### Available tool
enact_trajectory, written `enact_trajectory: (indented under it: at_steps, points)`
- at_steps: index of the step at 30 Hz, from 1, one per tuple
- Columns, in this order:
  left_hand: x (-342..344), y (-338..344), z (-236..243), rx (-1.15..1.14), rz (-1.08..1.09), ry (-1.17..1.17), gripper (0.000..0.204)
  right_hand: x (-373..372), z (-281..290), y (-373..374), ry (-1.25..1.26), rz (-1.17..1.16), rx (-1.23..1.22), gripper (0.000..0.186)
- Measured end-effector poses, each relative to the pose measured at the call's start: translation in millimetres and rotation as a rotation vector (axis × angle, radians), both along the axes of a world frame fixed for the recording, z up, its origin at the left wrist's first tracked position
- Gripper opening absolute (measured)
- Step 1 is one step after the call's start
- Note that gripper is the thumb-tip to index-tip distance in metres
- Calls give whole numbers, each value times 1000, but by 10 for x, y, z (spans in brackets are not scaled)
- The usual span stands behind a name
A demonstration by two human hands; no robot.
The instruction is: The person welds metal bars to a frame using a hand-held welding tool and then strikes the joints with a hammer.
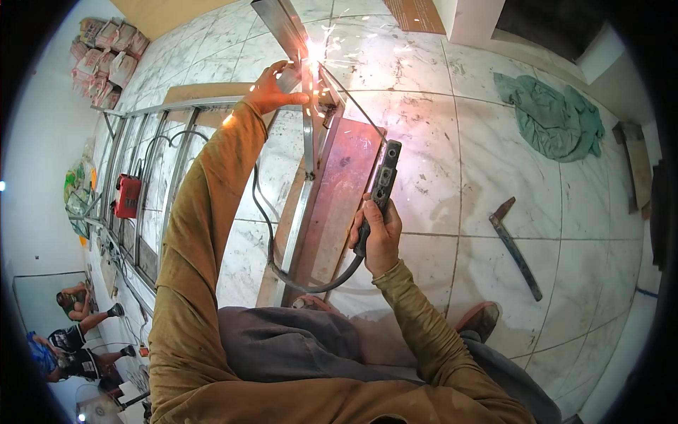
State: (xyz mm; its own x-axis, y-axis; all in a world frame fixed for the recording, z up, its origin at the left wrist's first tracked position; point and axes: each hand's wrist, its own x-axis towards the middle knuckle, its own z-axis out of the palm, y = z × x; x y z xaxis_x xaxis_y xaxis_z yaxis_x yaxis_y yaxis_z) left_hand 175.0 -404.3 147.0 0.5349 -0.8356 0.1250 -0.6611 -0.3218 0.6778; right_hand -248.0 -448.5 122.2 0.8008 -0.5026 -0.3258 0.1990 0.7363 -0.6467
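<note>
My left hand [272, 92] grips a short piece of metal tube where it meets an upright square steel bar [308, 141], at the top centre. My right hand [378, 233] is closed round a black welding electrode holder [385, 169], whose long thin rod [357, 102] reaches up to the joint. Bright arc light and flying sparks hide the rod's tip and the joint's detail. A second steel tube [275, 25] rises from the joint toward the top left. A black cable runs down from the holder and loops leftward over a long flat metal piece [346, 162] under the work.
A metal frame [145, 124] with a red welder [127, 196] and cables lies left. Two people [74, 343] sit at the lower left. Stacked sacks [102, 60] stand upper left. A green cloth [547, 116] and an angled hammer-like tool [519, 254] lie on the right floor tiles.
</note>
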Motion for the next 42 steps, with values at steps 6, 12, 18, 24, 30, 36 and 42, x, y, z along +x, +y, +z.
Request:
enact_trajectory:
  at_steps: [6,12,18,24,30,36,42]
  points:
    - [-207,-111,261,68,-105,36,85,-1,4,-30,24,14,-59,25]
    - [-434,-191,271,4,-48,265,85,-37,-47,-54,23,-7,-56,25]
    - [-57,-17,-12,-79,-30,98,100,-28,10,-39,-6,-39,-42,26]
    - [-172,-93,-1,-161,-118,120,92,-20,-107,-90,-3,-17,-57,26]
    - [-253,-101,111,-82,-92,36,88,-6,-60,-97,-27,6,-56,26]
    - [-262,-142,102,-68,-98,48,91,-8,-36,-121,-32,3,-80,25]
    - [165,-16,-37,40,-233,-573,73,41,-7,-26,-5,26,9,24]
